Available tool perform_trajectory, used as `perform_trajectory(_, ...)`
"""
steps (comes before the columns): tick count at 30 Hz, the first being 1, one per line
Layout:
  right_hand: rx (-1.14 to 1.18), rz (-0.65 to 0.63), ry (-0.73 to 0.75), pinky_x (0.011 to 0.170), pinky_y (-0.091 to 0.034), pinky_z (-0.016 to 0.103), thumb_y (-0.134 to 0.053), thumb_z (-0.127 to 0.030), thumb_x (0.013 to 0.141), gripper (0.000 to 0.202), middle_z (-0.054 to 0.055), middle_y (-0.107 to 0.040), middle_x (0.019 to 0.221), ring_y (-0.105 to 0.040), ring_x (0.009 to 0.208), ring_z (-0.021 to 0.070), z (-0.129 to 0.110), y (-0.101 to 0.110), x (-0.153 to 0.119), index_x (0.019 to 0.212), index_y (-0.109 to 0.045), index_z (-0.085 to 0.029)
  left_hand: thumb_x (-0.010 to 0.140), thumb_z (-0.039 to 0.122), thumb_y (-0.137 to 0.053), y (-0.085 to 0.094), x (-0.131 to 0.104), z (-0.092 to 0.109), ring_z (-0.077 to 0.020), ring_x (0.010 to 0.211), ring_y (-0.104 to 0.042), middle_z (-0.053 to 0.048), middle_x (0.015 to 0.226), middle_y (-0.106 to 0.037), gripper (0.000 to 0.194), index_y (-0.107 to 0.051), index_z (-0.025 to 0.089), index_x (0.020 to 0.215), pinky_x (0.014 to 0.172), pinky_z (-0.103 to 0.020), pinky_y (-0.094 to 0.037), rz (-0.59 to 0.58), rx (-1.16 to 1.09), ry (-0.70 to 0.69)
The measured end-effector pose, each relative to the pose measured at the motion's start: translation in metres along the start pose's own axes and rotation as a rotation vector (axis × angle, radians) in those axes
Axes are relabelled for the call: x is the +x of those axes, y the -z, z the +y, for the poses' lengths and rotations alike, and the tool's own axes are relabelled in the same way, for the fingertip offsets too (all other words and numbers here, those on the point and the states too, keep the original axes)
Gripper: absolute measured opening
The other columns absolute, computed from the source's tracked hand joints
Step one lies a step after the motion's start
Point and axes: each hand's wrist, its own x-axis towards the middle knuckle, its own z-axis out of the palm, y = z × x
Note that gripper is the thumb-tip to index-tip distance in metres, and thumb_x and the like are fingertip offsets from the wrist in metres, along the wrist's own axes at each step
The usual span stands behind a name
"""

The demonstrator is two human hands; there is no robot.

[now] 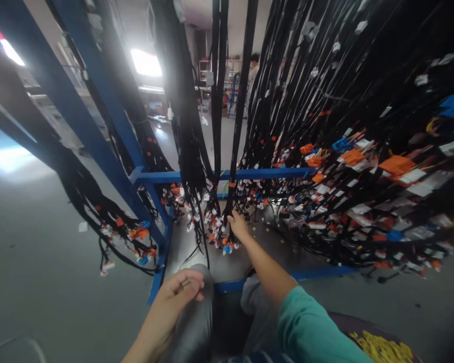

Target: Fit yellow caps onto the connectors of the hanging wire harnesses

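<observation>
My right hand [237,224] reaches forward and is closed around the lower part of a black-wrapped wire harness [232,189] that hangs down between the rails. Below that grip the harness ends in small white, orange and blue connectors [227,247]. Close to my knee, my left hand [183,290] is held up with its fingers curled in toward the thumb, and I see nothing in it. Just ahead of it, a thick bundle of black harnesses [191,146] hangs with connectors at its lower ends.
A blue metal frame [212,175] surrounds the hanging harnesses. Dense harnesses with connectors [363,201] fill the right side, and another bundle [83,186] hangs at left. A dark tub of yellow pieces [380,348] sits at lower right. A person [254,70] stands far back.
</observation>
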Motion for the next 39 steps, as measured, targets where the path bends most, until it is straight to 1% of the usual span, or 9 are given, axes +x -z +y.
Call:
perform_trajectory(5, 0.159, -0.097, 0.044, 0.080, -0.040, 0.029, -0.047, -0.023, 0.074, 0.019, 0.005, -0.061, 0.091, -0.054, 0.087, 0.0178, 0.011, 0.025, -0.068, 0.088, -0.058, -0.019, 0.060, 0.031, -0.069, 0.000, 0.001, -0.015, -0.0117, 0.057, -0.054, -0.001, 0.066, -0.060, 0.021, -0.062, 0.014, 0.070, 0.061, -0.024, -0.040, 0.039, 0.000, -0.072)
perform_trajectory(11, 0.403, -0.223, 0.008, 0.056, -0.039, 0.023, -0.049, -0.039, 0.071, 0.024, 0.001, -0.057, 0.071, -0.048, 0.057, 0.0107, -0.003, 0.056, -0.151, 0.078, -0.056, -0.016, 0.061, 0.025, -0.065, -0.013, 0.005, -0.044, -0.0176, 0.073, -0.056, -0.002, 0.076, -0.062, 0.019, -0.062, 0.015, 0.077, 0.071, -0.028, -0.041, 0.059, 0.206, -0.228)
perform_trajectory(13, 0.547, -0.282, -0.010, 0.051, -0.035, 0.021, -0.055, -0.044, 0.068, 0.029, 0.000, -0.055, 0.067, -0.045, 0.053, 0.0087, -0.015, 0.062, -0.176, 0.075, -0.056, -0.015, 0.057, 0.025, -0.069, -0.023, 0.005, -0.055, -0.0201, 0.086, -0.055, -0.006, 0.090, -0.062, 0.034, -0.061, 0.016, 0.088, 0.079, -0.030, -0.039, -0.026, 0.253, -0.241)
perform_trajectory(17, 0.784, -0.360, -0.047, 0.047, -0.029, 0.020, -0.065, -0.048, 0.060, 0.035, -0.002, -0.051, 0.057, -0.040, 0.048, 0.0068, -0.039, 0.068, -0.213, 0.070, -0.057, -0.015, 0.053, 0.028, -0.073, -0.038, 0.002, -0.078, -0.0226, 0.092, -0.053, -0.005, 0.092, -0.062, 0.043, -0.060, 0.016, 0.092, 0.081, -0.028, -0.038, -0.381, 0.247, -0.188)
perform_trajectory(22, 0.851, -0.317, -0.030, 0.044, -0.029, 0.020, -0.067, -0.046, 0.059, 0.034, -0.002, -0.051, 0.055, -0.040, 0.045, 0.0060, -0.051, 0.071, -0.233, 0.066, -0.058, -0.014, 0.057, 0.041, -0.071, -0.032, -0.013, -0.100, -0.0162, 0.070, -0.053, -0.002, 0.075, -0.061, 0.045, -0.059, 0.011, 0.088, 0.067, -0.025, -0.040, -0.471, 0.139, -0.071)
perform_trajectory(25, 0.888, -0.283, -0.020, 0.041, -0.026, 0.020, -0.068, -0.044, 0.058, 0.033, -0.001, -0.051, 0.053, -0.040, 0.043, 0.0057, -0.057, 0.077, -0.239, 0.062, -0.056, -0.014, 0.052, 0.049, -0.072, -0.023, -0.027, -0.106, -0.0134, 0.056, -0.052, -0.002, 0.065, -0.059, 0.052, -0.058, 0.013, 0.087, 0.057, -0.025, -0.041, -0.603, -0.052, 0.071)
perform_trajectory(31, 0.945, -0.235, -0.052, 0.037, -0.029, 0.019, -0.071, -0.040, 0.057, 0.031, -0.002, -0.052, 0.052, -0.043, 0.040, 0.0058, -0.066, 0.089, -0.238, 0.062, -0.054, -0.014, 0.045, 0.045, -0.077, -0.019, -0.055, -0.110, -0.0209, 0.064, -0.061, -0.008, 0.065, -0.065, 0.054, -0.062, 0.012, 0.084, 0.057, -0.028, -0.045, -0.842, -0.165, 0.280)
perform_trajectory(36, 0.911, -0.216, -0.078, 0.036, -0.031, 0.016, -0.067, -0.042, 0.064, 0.031, -0.002, -0.054, 0.054, -0.045, 0.042, 0.0053, -0.060, 0.101, -0.228, 0.069, -0.056, -0.014, 0.060, 0.037, -0.071, -0.032, -0.060, -0.095, -0.0176, 0.051, -0.060, -0.006, 0.057, -0.063, 0.039, -0.061, 0.009, 0.085, 0.046, -0.025, -0.044, -0.807, -0.236, 0.338)
perform_trajectory(39, 0.844, -0.290, -0.071, 0.041, -0.039, 0.017, -0.059, -0.050, 0.070, 0.037, -0.001, -0.057, 0.060, -0.051, 0.047, 0.0073, -0.051, 0.105, -0.237, 0.078, -0.057, -0.015, 0.069, 0.030, -0.063, -0.035, -0.058, -0.080, -0.0159, 0.046, -0.058, -0.005, 0.053, -0.061, 0.025, -0.061, 0.009, 0.081, 0.047, -0.026, -0.045, -0.776, -0.222, 0.341)
